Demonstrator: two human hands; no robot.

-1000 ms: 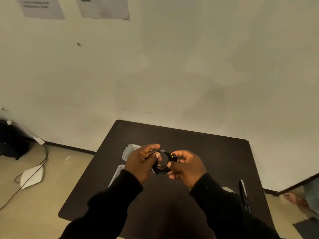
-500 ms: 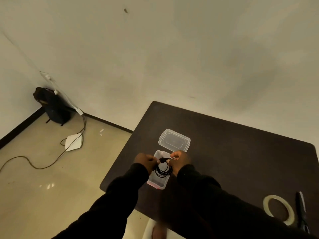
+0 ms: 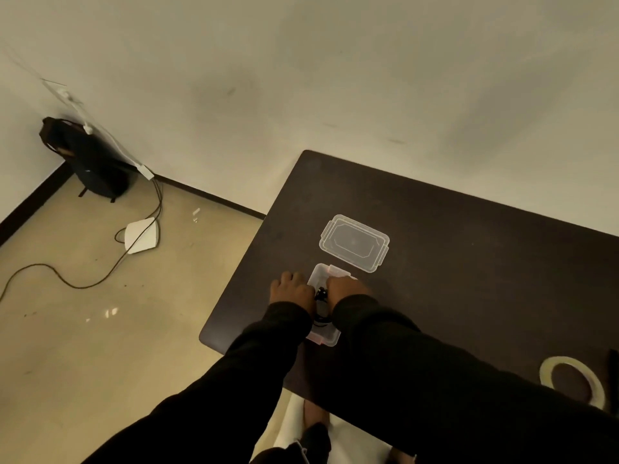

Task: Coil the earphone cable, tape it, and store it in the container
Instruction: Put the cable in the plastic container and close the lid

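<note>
Hands (image 3: 294,289) half-hiding coiled earphone cable (image 3: 322,293)

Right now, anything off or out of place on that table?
Nothing stands out. Both hands, left hand and right hand, press the coiled earphone cable into the open container; its lid lies flat beside it.

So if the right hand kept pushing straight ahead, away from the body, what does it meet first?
Probably the far wall of the clear plastic container, since the right hand sits over it; beyond lies the clear lid. Depth is uncertain.
</note>
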